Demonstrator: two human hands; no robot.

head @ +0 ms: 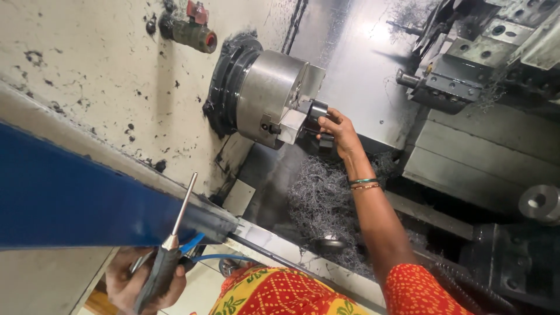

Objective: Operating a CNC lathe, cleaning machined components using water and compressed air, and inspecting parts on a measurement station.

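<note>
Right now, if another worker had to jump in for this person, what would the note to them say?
Right hand: reached into the machine, fingers closed on the dark round part sitting in the chuck.
Left hand: outside the machine, gripping the air blow gun, its thin nozzle pointing up and its blue hose trailing off.
Metal shavings are piled below the chuck.
Done: the part sits between the chuck jaws.
Left: cannot tell whether it is clamped; shavings not cleared.
</note>
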